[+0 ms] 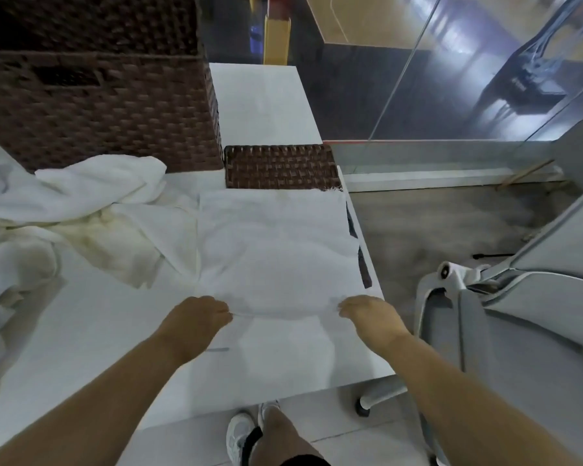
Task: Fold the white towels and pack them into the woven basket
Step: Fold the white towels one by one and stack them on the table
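Towel heap (pixel 48 210): crumpled white cloth lies on the left part of the white table (pixel 81 348), against the foot of the big woven basket (pixel 98 105). It looks soft and limp, so I judge it will sag and bunch when lifted; a hem or corner is the place to take hold, not the bulk.

Woven basket: dark brown, standing at the far left of the table with its open top towards the back. No towel is seen inside from here.

Left hand (pixel 199 317): fingers curled under, pinching the near left corner of the spread towel (pixel 276 243).

Spread towel: lies flat in the middle of the table, its near edge held between both hands. It reads as thin and light, with no stiffness, so it should fold readily but slide and crease easily. Two corners held taut are likely the surest grip.

Woven lid or mat (pixel 280 166): a small brown woven piece, touching the towel's far edge; the towel partly covers it.

Right hand (pixel 367 314): fingers curled down, pinching the near right corner.

Office chair (pixel 485 331): grey, just right of the table.
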`<state>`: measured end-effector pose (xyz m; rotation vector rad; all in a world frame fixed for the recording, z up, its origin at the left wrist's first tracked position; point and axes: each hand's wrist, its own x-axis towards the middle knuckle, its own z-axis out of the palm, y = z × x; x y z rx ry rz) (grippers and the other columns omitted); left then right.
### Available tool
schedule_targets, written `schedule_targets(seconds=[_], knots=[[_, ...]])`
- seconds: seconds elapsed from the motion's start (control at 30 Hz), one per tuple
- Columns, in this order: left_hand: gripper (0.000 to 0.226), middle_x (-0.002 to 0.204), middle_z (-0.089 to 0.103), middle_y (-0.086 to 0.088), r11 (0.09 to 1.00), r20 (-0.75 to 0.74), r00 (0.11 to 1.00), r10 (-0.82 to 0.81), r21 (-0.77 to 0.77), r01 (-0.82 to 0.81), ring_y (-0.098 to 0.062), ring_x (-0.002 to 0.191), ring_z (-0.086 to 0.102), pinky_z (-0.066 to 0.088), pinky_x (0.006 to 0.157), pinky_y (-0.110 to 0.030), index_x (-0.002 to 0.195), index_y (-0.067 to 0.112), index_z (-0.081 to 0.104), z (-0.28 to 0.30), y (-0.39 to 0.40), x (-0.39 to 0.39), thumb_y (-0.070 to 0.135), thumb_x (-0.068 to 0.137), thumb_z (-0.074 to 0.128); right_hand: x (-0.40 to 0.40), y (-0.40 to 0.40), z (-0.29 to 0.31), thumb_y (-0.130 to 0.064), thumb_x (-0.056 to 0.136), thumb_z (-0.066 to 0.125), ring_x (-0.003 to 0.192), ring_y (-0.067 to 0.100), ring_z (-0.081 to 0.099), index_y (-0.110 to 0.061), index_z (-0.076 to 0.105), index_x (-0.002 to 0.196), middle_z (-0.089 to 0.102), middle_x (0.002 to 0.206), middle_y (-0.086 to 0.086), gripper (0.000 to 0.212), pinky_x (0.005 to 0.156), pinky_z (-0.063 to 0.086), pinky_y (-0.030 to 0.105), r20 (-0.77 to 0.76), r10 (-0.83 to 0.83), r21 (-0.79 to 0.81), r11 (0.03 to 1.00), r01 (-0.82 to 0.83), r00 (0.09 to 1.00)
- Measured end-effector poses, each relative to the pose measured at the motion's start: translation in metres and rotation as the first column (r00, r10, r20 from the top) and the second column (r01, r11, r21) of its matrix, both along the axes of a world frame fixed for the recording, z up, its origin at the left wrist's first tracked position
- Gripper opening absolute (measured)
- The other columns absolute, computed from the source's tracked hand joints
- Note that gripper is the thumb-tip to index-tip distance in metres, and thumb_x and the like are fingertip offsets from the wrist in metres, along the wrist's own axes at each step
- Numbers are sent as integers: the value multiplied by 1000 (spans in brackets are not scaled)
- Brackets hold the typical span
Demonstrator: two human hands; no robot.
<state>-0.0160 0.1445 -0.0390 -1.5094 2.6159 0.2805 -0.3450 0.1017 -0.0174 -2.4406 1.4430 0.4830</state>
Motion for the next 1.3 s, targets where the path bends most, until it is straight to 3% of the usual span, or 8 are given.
schedule_targets(seconds=[0.23, 0.43, 0.57, 0.67, 0.8, 0.9, 1.2, 1.3], knots=[[45, 81, 61, 0, 997, 99, 993, 66, 24, -68, -23, 63, 61, 47, 43, -32, 78, 24, 71, -18, 15, -16, 45, 42, 89, 4, 17, -28, -29, 96, 47, 131, 22, 38, -12, 48, 135, 38, 146, -1, 43, 106, 35, 31, 23, -54, 51, 997, 53, 998], [29, 68, 57, 1, 990, 92, 986, 138, -11, -137, -24, 54, 55, 42, 42, -31, 66, 23, 66, -20, 11, -29, 23, 49, 90, 9, 23, -32, -44, 88, 56, 128, 24, 40, -12, 49, 132, 43, 139, 1, 55, 103, 35, 34, 28, -76, 2, 997, 76, 997], [14, 87, 59, 5, 955, -48, 954, 297, 36, -296, -23, 77, 57, 46, 59, -34, 87, 21, 63, -12, -2, -28, 34, 90, 58, 9, 25, -36, -53, 62, 79, 90, 22, 66, -12, 70, 98, 66, 101, -1, 55, 71, 54, 34, 53, -71, -111, 991, 76, 996], [30, 100, 53, 5, 941, -94, 940, 328, 124, -316, -21, 91, 51, 40, 71, -33, 99, 20, 57, -12, -8, -24, 37, 99, 33, 9, 23, -43, -33, 68, 78, 72, 19, 66, -15, 72, 81, 67, 88, -3, 24, 57, 52, 28, 134, -46, -226, 971, 75, 990], [23, 84, 57, 0, 988, -3, 989, 150, 40, -149, -26, 72, 57, 45, 51, -34, 82, 16, 61, -16, -6, -21, 38, 86, 57, 3, 14, -43, -13, 74, 78, 71, 24, 66, -12, 74, 80, 68, 87, 0, 8, 56, 53, 33, 236, -141, -127, 977, 174, 962], [41, 75, 60, -2, 995, 133, 987, 85, 49, -92, -25, 56, 56, 38, 39, -27, 72, 15, 64, -18, 1, -23, 47, 55, 83, 3, 5, -32, -24, 96, 53, 100, 23, 61, -12, 70, 106, 62, 111, 0, 23, 83, 50, 34, 199, -259, 30, 966, 258, 945], [31, 68, 59, -4, 970, 40, 970, 241, 28, -243, -25, 50, 53, 41, 37, -25, 62, 10, 64, -19, 12, -41, 22, 45, 87, 4, -22, -4, -38, 96, 49, 72, 19, 53, -12, 54, 71, 54, 79, 1, 36, 62, 41, 29, 168, -389, 185, 915, 358, 906], [17, 69, 58, 0, 959, 1, 963, 269, 88, -268, -23, 54, 55, 46, 40, -27, 65, 12, 67, -15, 8, -38, 17, 58, 82, 1, -24, 4, -33, 95, 53, 84, 20, 60, -12, 67, 91, 63, 92, 2, 25, 74, 47, 29, 208, -385, 195, 917, 347, 899]])
